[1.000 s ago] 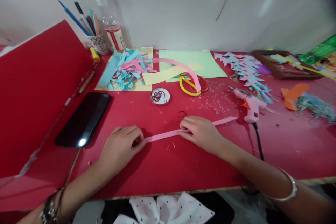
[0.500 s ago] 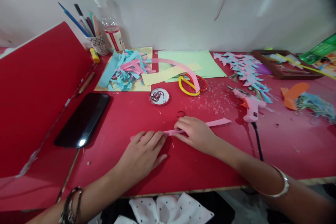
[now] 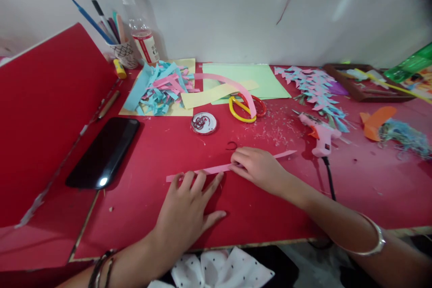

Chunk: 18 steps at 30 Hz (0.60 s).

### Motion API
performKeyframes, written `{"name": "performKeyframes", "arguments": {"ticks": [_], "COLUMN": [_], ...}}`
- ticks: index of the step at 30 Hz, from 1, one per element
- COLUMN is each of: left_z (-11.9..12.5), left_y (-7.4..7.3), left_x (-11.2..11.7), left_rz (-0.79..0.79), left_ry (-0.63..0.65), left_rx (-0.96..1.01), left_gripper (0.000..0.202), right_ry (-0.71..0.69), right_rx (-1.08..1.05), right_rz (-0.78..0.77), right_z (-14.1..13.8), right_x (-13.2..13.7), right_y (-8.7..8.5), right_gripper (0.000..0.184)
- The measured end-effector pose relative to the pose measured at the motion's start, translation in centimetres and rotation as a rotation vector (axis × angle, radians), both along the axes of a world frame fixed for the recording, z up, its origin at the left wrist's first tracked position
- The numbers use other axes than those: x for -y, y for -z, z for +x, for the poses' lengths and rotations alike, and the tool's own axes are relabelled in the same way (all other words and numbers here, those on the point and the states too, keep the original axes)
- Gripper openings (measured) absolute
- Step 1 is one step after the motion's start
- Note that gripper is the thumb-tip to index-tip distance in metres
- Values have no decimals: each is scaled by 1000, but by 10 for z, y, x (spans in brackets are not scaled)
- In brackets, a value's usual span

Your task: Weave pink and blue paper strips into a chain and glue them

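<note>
A long pink paper strip [image 3: 216, 169] lies flat on the red table [image 3: 270, 207], running from lower left to upper right. My left hand [image 3: 189, 211] lies open and flat, its fingertips resting on the strip's left part. My right hand [image 3: 258, 166] presses down on the strip's middle with fingers curled close together. The strip's right end [image 3: 286, 154] sticks out past my right hand.
A black phone [image 3: 103, 152] lies at the left beside a raised red board [image 3: 43, 112]. Behind are cut blue and pink strips [image 3: 162, 87], a round lid [image 3: 204, 123], yellow and red scissors [image 3: 245, 107], green paper [image 3: 243, 78], and a pink glue gun [image 3: 320, 132] with its cord.
My left hand slid right along the strip and opened flat, leaving the strip's left end bare. My right hand stayed on the strip's middle.
</note>
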<state>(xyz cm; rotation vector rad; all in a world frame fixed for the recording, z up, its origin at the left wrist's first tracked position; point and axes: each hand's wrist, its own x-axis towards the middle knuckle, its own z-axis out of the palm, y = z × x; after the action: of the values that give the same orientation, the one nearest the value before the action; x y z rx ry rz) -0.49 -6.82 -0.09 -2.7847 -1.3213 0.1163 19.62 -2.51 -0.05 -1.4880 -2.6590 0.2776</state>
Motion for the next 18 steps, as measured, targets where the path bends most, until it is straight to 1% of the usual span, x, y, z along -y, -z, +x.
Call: {"name": "performKeyframes", "arguments": {"ticks": [10,12,15,18], "left_z": [3,2,-1,-4], "left_y": [1,2,-1,-6], "left_x": [3,2,-4,-15], "left_rz": [26,20,-32,-113], "left_ry": [-18,-5,22,15], "left_rx": [-1,27,93,169], "left_gripper": [66,66,63,49], "right_ry": [-10,-27,-46,-62], "right_rx": [96,94,47,-25], "right_rz": [-80,-58,29,69], "right_z": [-4,-6,-9,-13], "right_x": [-6,-5,0,5], "right_y": [-9,-10,-7,-1], "right_gripper": [15,14,13,17]}}
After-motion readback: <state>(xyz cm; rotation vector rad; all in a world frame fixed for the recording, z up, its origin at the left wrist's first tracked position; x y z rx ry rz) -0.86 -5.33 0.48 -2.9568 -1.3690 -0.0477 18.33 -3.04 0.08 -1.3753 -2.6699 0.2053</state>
